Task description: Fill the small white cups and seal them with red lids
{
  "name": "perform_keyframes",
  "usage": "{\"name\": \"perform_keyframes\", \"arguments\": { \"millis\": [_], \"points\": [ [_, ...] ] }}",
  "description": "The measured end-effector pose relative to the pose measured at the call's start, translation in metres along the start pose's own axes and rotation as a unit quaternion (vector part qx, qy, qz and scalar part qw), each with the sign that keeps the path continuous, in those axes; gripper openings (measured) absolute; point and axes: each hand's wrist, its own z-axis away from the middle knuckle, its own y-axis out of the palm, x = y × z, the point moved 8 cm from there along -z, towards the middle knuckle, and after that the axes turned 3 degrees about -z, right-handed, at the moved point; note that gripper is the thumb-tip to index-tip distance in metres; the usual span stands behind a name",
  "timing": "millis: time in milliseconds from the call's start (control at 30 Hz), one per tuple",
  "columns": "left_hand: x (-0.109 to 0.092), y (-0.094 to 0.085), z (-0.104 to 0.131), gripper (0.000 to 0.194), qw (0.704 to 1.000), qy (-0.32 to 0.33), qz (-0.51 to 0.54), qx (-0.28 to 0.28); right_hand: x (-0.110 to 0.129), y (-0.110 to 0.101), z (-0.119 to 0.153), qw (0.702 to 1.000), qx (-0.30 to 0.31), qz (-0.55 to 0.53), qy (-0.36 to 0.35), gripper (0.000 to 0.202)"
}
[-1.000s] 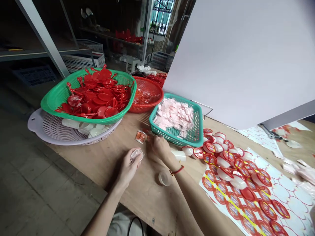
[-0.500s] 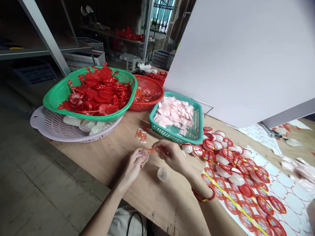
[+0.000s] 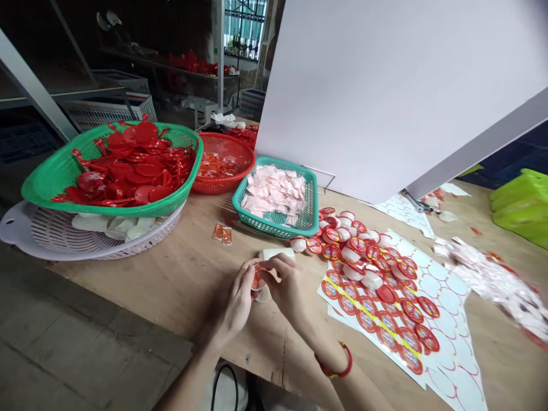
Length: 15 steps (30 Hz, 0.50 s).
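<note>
My left hand [image 3: 240, 297] is closed around a small clear plastic cup [image 3: 258, 287]. An orange sachet [image 3: 257, 278] shows at the mouth of this cup. The fingers of my right hand [image 3: 282, 282] are pinched at the sachet, partly covering it. Below the hands, another clear cup [image 3: 264, 295] stands on the wooden table, half hidden. Just behind my right hand lies a whitish block-like thing [image 3: 277, 252]. Farther back are two orange sachets [image 3: 222, 234] on the table.
At left, a green basket [image 3: 40, 181] of red lids with handles sits on a lilac basket [image 3: 32, 237]. Behind are a red basket [image 3: 222, 185] of orange sachets and a teal basket [image 3: 278, 229] of pink-white packets. Lidded white cups [image 3: 353, 254] cover sticker sheets [image 3: 445, 297] at right.
The orange sachet, held beside the cup before, is now at the cup's mouth. My right hand has come in against my left. The view has swung right, showing a yellow-green crate.
</note>
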Motion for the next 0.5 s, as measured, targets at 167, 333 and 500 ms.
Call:
{"name": "perform_keyframes", "arguments": {
  "millis": [167, 333, 500],
  "points": [
    [-0.001, 0.026, 0.005, 0.039, 1.000, 0.010, -0.018, -0.002, -0.001, -0.021, 0.033, 0.997, -0.078, 0.007, -0.014, 0.041],
    [0.009, 0.050, 0.007, 0.040, 0.999, -0.016, -0.030, 0.005, -0.002, -0.041, 0.060, 0.999, -0.038, 0.014, -0.021, 0.065],
    [0.032, 0.080, 0.008, 0.039, 0.994, -0.051, -0.072, 0.072, -0.097, -0.108, 0.087, 0.981, -0.072, 0.095, 0.151, 0.026]
  ]
}}
